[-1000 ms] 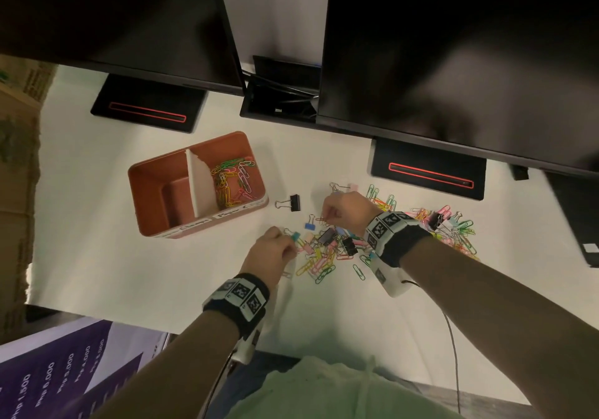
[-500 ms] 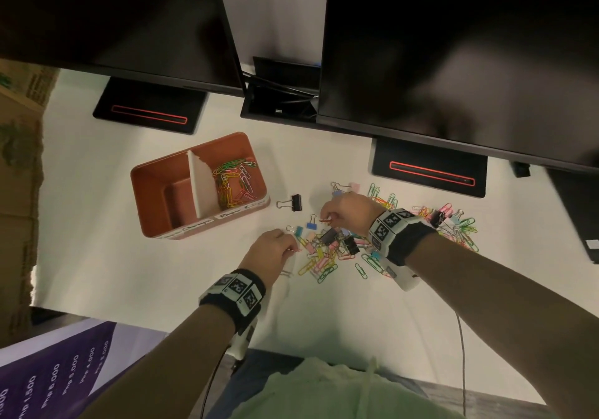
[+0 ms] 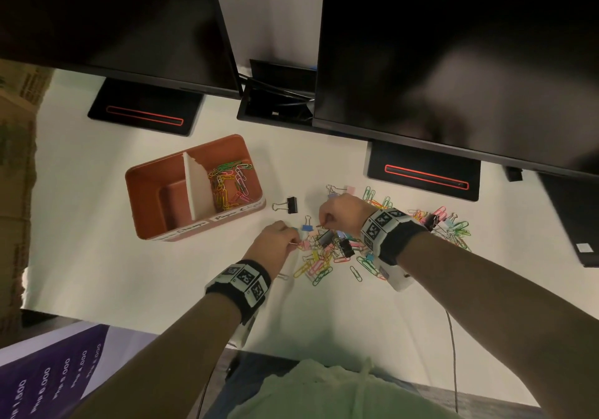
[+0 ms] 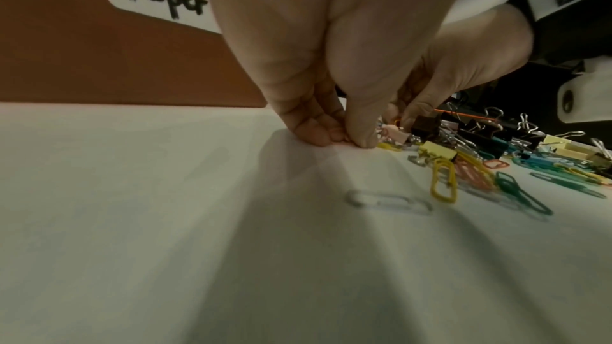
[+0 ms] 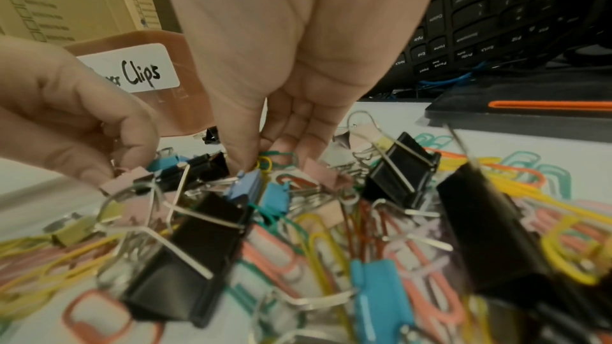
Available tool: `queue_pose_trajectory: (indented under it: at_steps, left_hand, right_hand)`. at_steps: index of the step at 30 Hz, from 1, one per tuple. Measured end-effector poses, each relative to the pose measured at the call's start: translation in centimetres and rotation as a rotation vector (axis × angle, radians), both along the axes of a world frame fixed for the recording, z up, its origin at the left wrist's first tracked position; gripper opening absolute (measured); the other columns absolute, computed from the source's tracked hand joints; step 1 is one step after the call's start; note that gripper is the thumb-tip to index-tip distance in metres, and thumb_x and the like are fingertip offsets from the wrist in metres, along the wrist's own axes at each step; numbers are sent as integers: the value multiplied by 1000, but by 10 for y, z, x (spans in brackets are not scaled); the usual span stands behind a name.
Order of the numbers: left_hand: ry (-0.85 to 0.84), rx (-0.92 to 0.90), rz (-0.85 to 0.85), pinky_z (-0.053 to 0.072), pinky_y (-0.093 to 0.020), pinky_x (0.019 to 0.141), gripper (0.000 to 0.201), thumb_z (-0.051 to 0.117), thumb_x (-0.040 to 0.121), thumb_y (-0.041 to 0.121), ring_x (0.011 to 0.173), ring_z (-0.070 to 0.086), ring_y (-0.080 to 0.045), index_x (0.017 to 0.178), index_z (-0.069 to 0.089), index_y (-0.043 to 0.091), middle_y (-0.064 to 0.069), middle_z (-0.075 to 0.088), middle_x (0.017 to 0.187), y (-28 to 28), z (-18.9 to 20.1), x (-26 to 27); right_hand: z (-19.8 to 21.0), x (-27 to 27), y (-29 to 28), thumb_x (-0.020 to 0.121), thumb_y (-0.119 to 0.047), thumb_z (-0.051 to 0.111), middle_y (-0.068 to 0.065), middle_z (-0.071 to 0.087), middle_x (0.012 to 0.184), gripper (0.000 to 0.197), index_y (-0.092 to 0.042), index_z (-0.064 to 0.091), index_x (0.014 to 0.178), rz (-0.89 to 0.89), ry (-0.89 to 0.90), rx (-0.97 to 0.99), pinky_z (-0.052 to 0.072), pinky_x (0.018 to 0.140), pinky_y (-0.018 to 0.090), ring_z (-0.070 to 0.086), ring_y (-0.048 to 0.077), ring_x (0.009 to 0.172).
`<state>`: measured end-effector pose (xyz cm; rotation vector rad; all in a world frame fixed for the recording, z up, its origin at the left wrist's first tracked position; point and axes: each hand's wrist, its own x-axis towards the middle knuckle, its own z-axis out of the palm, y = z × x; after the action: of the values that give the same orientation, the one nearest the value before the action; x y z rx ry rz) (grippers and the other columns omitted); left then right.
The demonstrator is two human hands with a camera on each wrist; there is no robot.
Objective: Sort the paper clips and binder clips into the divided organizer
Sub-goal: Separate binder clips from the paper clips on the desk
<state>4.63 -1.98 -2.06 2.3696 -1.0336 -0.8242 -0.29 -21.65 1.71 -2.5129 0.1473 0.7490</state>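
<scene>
White desk surface (image 3: 97,256) was seen from the head camera beneath two dark monitors (image 3: 453,62), with the orange divided organizer (image 3: 142,211) set to the left of the mixed pile of clips (image 3: 327,256). Its right compartment was seen to hold coloured paper clips (image 3: 231,182); its left compartment looked bare. The left hand (image 3: 275,245) was held at the pile's left edge, nearer the organizer, fingers curled and pinched on a small clip, though which kind could not be told. The right hand (image 3: 340,213) was held over the pile's far side, pinched on a thin orange paper clip (image 3: 321,225) whose long axis pointed left toward the organizer. A lone black binder clip (image 3: 290,205) lay between pile and organizer.

From the left wrist, the left hand's fingertips (image 4: 314,132) were pressed to the desk, closed on something too small to name, with the organizer's wall (image 4: 132,62) behind.

From the right wrist, the right hand's fingers (image 5: 245,156) were seen dipped among binder clips (image 5: 198,245) and paper clips, and a keyboard (image 5: 513,9) was visible beyond. The carry leftward was judged short for either hand.
</scene>
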Motion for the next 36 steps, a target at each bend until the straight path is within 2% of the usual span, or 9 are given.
queue_pose_trajectory:
  at_steps: [4, 11, 19, 22, 25, 28, 30, 33, 36]
  left_hand:
    - [-9, 33, -6, 44, -30, 85, 16, 56, 89, 13, 94, 54, -26, 99, 64, 3, -13, 55, 102, -4, 2, 1]
    - [-68, 80, -36, 46, -36, 85, 15, 50, 92, 13, 95, 54, -26, 102, 60, 8, -11, 60, 99, -2, 6, -4]
    - [-160, 229, -163, 41, -30, 93, 29, 53, 89, 8, 110, 47, -24, 118, 50, 7, -10, 51, 120, -2, 7, -9]
    - [-61, 149, -59, 41, -30, 91, 22, 49, 91, 6, 107, 50, -25, 112, 55, 8, -10, 55, 113, 3, 17, -4]
    - [-43, -54, 107, 42, -25, 82, 15, 48, 92, 7, 94, 53, -19, 103, 59, 8, -4, 56, 99, 15, 48, 8]
    - [-142, -250, 272, 40, -23, 79, 12, 54, 89, 7, 85, 54, -14, 98, 62, 8, -1, 57, 93, 30, 89, 36]
    - [-204, -263, 370, 40, -22, 78, 12, 58, 88, 8, 84, 56, -14, 98, 64, 9, -3, 63, 94, 39, 108, 60]
    - [-149, -173, 460, 46, -27, 88, 20, 61, 87, 9, 93, 61, -16, 106, 64, 8, -5, 66, 101, 47, 117, 89]
    - [-205, -117, 397, 42, -31, 102, 33, 60, 86, 7, 108, 58, -20, 119, 59, 10, -8, 60, 119, 48, 120, 91]
  right_hand:
    - [-1, -1, 0, 87, -11, 57, 10, 65, 105, 18, -9, 67, 101, -31, 49, 14, 51, 85, 31, 62, 23, 96]
    - [-3, -3, 0, 90, -16, 52, 10, 63, 109, 21, -9, 68, 103, -11, 69, -32, 49, 82, 29, 62, 24, 95]
    - [4, -7, -1, 93, -17, 49, 9, 64, 104, 20, -10, 66, 101, -42, 10, -16, 48, 88, 34, 60, 23, 94]
    - [23, 3, 2, 93, -18, 50, 7, 62, 105, 19, -11, 64, 104, -39, -97, 1, 44, 89, 32, 57, 22, 96]
    - [51, 26, 18, 91, -17, 53, 6, 63, 102, 17, -11, 66, 100, -32, -275, 35, 46, 87, 31, 58, 21, 93]
    - [76, 61, 49, 90, -18, 55, 5, 61, 102, 17, -11, 66, 100, -10, -374, 91, 46, 86, 30, 56, 18, 91]
    - [83, 85, 72, 89, -17, 56, 5, 62, 104, 17, -12, 66, 102, 5, -391, 83, 46, 87, 31, 55, 18, 95]
    - [84, 108, 94, 87, -16, 58, 9, 64, 110, 28, -12, 61, 115, -12, -324, 54, 46, 90, 33, 58, 23, 103]
    - [83, 98, 89, 89, -17, 57, 7, 58, 121, 38, -16, 53, 127, -68, -344, 105, 44, 95, 32, 56, 21, 108]
